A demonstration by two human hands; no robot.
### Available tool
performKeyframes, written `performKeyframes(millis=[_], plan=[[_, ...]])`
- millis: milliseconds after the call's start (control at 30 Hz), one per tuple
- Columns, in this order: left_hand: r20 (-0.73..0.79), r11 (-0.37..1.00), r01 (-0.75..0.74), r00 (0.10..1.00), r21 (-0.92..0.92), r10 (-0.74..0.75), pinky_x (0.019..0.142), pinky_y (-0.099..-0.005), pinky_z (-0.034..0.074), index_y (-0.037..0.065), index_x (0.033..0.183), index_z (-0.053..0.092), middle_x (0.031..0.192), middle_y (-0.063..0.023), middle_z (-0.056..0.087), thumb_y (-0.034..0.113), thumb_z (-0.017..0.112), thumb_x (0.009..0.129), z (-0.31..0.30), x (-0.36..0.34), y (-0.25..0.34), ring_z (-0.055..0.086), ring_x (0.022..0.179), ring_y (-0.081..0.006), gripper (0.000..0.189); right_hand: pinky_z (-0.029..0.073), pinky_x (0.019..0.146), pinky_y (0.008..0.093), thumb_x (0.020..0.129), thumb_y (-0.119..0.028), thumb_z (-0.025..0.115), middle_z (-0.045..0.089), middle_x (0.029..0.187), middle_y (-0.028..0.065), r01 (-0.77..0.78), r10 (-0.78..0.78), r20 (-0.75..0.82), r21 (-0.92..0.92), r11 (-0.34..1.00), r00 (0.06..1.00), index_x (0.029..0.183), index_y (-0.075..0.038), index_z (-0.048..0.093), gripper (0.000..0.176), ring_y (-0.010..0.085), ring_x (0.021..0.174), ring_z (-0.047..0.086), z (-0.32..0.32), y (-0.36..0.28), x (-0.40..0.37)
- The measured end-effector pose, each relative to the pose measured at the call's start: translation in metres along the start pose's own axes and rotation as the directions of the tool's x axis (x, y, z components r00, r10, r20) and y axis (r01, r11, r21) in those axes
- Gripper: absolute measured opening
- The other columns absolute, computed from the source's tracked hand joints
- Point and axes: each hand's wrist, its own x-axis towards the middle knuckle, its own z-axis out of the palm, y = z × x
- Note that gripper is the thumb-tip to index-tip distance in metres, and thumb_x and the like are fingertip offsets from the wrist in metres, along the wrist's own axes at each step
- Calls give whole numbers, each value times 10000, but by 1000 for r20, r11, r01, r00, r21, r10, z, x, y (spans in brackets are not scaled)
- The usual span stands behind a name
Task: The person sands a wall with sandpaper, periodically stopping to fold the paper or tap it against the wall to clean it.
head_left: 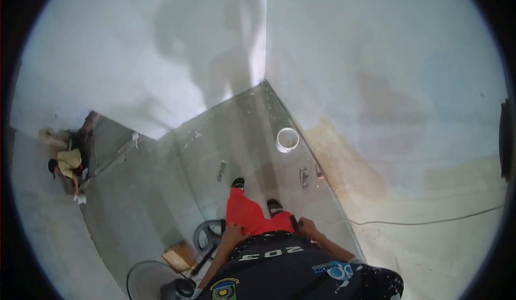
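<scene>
My left hand (235, 234) is closed at the left hip, its fingers on the fabric of my red trousers (247, 214). On the other side, my right hand (308, 228) is curled by the trouser edge, next to a dark strip of the cloth. Both hands sit just below the hem of my dark, paint-spotted shirt (274, 270). Beyond my feet, a flat hand tool (221, 171) lies on the grey floor (161, 192).
A white bucket (287, 140) and small tools (304, 177) lie near the right wall. A cable (430, 223) crosses that wall. A fan (177, 289) and brown box (180, 256) are at lower left. Another person (70, 163) crouches at far left.
</scene>
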Motion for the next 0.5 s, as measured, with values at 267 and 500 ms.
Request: performKeyframes(millis=[267,500], plan=[[294,989,-150,944,-13,147,863,-493,514,51,938,686,949,-216,675,252,639,860,-120,106,-29,662,965,-391,220,533,817,384,932,-170,606,715,928,57,-429,400,204,652,625,893,1038,14,719,241,187,889,662,-15,-146,-9],[597,726,-687,580,-7,555,832,-492,530,14,892,674,923,-250,666,180,484,895,-191,158,-85,678,956,-396,252,478,924,314,986,-208,564,696,1172,108,-493,191,530,516,700,826,1233,25,655,351,162,1050,626,59,-126,3]])
